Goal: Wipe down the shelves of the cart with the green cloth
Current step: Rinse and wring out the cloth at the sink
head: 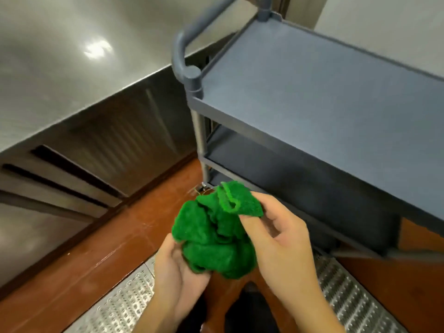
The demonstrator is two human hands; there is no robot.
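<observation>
Fingers (249,221) of my right hand (281,236) pinch a fold of the bunched green cloth (216,239), my left hand (173,267) cupping it below, just short of the cart (192,79); I judge wiping hasn't begun, so next I flatten it on the top shelf (312,92).

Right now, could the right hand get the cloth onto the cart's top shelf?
Probably yes: the right hand pinches the cloth just in front of the cart, and nothing shows between it and the top shelf.
</observation>
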